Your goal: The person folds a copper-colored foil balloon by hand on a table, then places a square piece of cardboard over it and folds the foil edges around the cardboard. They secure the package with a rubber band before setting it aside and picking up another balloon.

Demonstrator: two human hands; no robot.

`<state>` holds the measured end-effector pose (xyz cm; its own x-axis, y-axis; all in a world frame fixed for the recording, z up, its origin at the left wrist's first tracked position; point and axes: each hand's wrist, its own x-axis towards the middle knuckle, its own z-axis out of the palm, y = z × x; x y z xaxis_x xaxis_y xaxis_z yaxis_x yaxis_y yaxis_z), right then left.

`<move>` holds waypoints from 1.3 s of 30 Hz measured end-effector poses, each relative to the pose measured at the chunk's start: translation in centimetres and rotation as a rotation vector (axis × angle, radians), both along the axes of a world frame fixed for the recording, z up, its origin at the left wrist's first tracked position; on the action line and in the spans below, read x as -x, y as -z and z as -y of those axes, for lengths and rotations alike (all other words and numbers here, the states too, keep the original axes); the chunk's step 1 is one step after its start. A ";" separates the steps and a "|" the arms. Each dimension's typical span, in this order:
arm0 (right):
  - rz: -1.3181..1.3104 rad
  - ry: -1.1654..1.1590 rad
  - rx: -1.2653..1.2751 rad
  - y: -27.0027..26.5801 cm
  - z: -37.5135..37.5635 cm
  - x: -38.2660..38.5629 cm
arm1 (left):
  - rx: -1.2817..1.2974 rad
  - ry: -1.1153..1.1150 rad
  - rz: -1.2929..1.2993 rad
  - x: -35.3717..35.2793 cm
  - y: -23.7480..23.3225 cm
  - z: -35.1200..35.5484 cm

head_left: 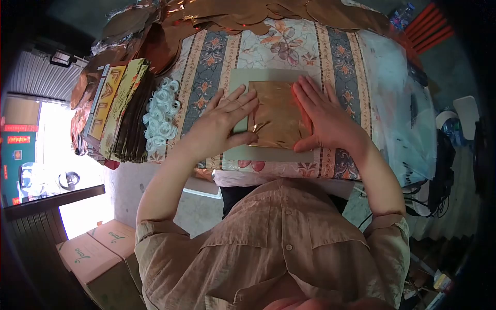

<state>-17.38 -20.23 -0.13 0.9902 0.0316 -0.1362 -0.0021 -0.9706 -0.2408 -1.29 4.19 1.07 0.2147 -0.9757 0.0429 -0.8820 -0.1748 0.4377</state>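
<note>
Patterned table point(284, 46) anchors workroom: brown foil point(227, 11) heaped along table's far edge, white coils point(161, 116) and upright stack of packets point(121, 106) at its left, clear plastic point(403, 108) draped over its right side. Red slats point(429, 32) stand past table's far right corner; "Jana" cartons point(101, 248) sit low, left of table.

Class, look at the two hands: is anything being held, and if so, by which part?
Nothing is gripped: the left hand and right hand are open, resting at the left and right edges of the shiny gold sheet.
</note>
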 end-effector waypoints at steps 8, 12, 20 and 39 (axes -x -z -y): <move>-0.027 -0.007 0.017 -0.2 0.0 0.0 | -0.087 0.030 -0.002 -0.7 -0.3 0.0; -0.041 -0.036 0.003 -0.6 0.6 0.1 | -0.036 0.051 -0.042 -0.9 0.3 -0.3; 0.352 0.439 -1.109 0.8 4.1 1.3 | -0.042 0.078 -0.094 -1.1 0.2 -0.1; 0.335 0.115 0.038 3.3 1.3 2.6 | -0.020 0.106 -0.107 2.3 0.0 4.1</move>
<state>-20.03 -21.52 -3.40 0.9768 -0.0820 0.1980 -0.0392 -0.9767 -0.2108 -3.61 0.10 1.06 0.1126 -0.9936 0.0055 -0.8444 -0.0927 0.5277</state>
